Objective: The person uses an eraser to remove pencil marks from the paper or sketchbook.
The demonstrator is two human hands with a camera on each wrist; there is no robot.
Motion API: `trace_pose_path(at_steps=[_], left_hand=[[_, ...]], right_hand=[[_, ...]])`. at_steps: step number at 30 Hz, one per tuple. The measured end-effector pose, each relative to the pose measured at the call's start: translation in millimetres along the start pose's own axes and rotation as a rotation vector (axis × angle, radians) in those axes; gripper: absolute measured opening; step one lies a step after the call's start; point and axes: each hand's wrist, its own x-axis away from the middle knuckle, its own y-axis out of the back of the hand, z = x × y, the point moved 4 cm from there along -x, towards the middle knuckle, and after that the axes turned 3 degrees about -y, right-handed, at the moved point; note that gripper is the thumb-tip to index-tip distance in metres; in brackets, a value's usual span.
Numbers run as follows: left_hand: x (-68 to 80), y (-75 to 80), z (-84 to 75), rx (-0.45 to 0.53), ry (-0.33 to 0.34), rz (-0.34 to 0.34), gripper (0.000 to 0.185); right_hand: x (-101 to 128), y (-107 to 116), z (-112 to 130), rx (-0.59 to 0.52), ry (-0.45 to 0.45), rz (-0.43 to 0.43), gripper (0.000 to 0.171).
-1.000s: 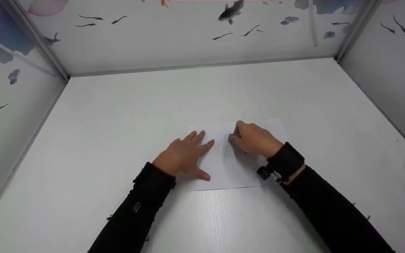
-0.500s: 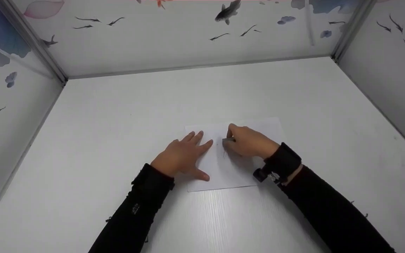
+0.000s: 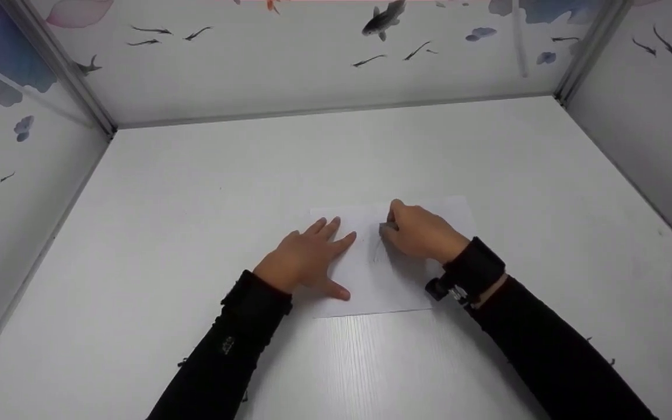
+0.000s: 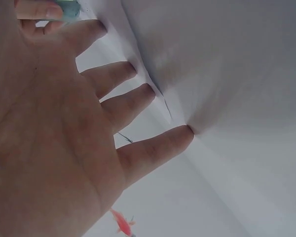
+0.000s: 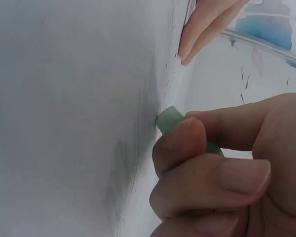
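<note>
White wood-grain tabletop (image 3: 207, 192) fills most of the head view, enclosed on three sides by pale panels printed with dark fish and blue-grey petals (image 3: 289, 64); aluminium corner posts (image 3: 62, 73) run into the upper left and upper right of the frame.

Rectangular white paper sheet (image 3: 388, 286) lies flat on the tabletop, just below and right of frame centre, its near edge parallel to the lower frame border. Faint grey pencil marks (image 3: 377, 252) show on the sheet between the two hands.

Left hand (image 3: 304, 259) rests palm down on the left portion of the sheet, fingers straight and spread, thumb pointing toward the lower right. The left wrist view confirms this: fingertips (image 4: 185, 134) press against the paper and nothing is gripped.

Right hand (image 3: 420, 233) sits on the sheet just right of the left hand, fingers curled. In the right wrist view the thumb and fingers pinch a small pale green block, apparently an eraser (image 5: 170, 120), whose exposed end touches the paper at the grey marks. In the head view only a small grey-green tip of the block shows at the knuckles.

Both forearms wear black sleeves (image 3: 225, 350); a black wrist strap with a small camera mount (image 3: 470, 271) circles the right wrist
</note>
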Motion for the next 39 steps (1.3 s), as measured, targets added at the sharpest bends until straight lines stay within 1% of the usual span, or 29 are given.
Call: trace_pose_path(at_steps=[2, 4, 6, 8, 12, 14, 17, 18, 19, 21, 23, 25, 27, 29, 32, 34, 35, 37, 39], left_hand=[[0.0, -0.4, 0.1, -0.009, 0.002, 0.002, 0.110], [-1.0, -1.4, 0.4, -0.016, 0.003, 0.004, 0.110], [-2.3, -2.3, 1.0, -0.012, 0.004, 0.003, 0.111], [-2.8, -2.5, 1.2, -0.003, 0.004, 0.000, 0.111], [-1.7, -1.5, 1.6, -0.002, 0.003, -0.001, 0.110], [-1.1, -0.8, 1.2, -0.012, 0.000, 0.002, 0.110], [-1.4, -0.1, 0.3, -0.022, -0.002, 0.010, 0.110], [-1.4, -0.2, 0.2, -0.024, 0.003, 0.015, 0.110], [-0.9, 0.1, -0.2, -0.025, 0.005, 0.013, 0.110], [-0.6, 0.2, -0.4, -0.024, 0.010, 0.014, 0.109], [-0.1, 0.8, -0.9, -0.022, 0.010, 0.011, 0.109], [-0.7, 1.0, -1.4, -0.026, 0.001, 0.005, 0.109], [-0.9, 0.9, -1.4, -0.026, -0.006, 0.000, 0.108], [-1.3, 0.7, -1.1, -0.026, -0.007, -0.003, 0.108], [-1.3, 0.2, -0.8, -0.026, -0.004, -0.003, 0.109], [-1.4, 0.3, -1.1, -0.017, -0.006, -0.006, 0.109], [-1.5, 0.3, -1.1, -0.014, -0.007, -0.008, 0.109], [-1.4, 0.2, -0.9, -0.003, -0.010, -0.011, 0.109], [-0.9, -0.1, -0.5, 0.007, -0.008, -0.009, 0.109]], right_hand=[[0, -2, 2, -0.013, 0.015, 0.041, 0.027], [0, -1, 1, -0.014, 0.011, 0.050, 0.028], [0, 0, -1, 0.006, -0.013, 0.021, 0.028], [1, -1, 0, 0.029, -0.006, -0.007, 0.027], [3, -4, 8, -0.002, 0.046, 0.060, 0.024], [4, -3, 6, -0.010, 0.035, 0.073, 0.025], [4, -1, 3, 0.017, 0.001, 0.015, 0.024], [4, -1, 4, 0.026, 0.007, 0.003, 0.024], [4, -2, 5, 0.029, 0.021, 0.003, 0.024], [4, -5, 8, 0.016, 0.062, 0.038, 0.025], [3, -7, 8, -0.006, 0.070, 0.069, 0.025], [4, -6, 5, -0.009, 0.047, 0.054, 0.026], [4, -4, 3, -0.001, 0.018, 0.017, 0.025], [4, -4, 5, 0.009, 0.031, 0.007, 0.025], [4, -8, 9, -0.015, 0.065, 0.084, 0.026], [4, -8, 9, -0.026, 0.054, 0.108, 0.027], [4, -7, 8, -0.026, 0.036, 0.098, 0.027], [4, -4, 5, -0.010, -0.005, 0.046, 0.027], [3, -3, 5, 0.010, -0.003, 0.016, 0.028]])
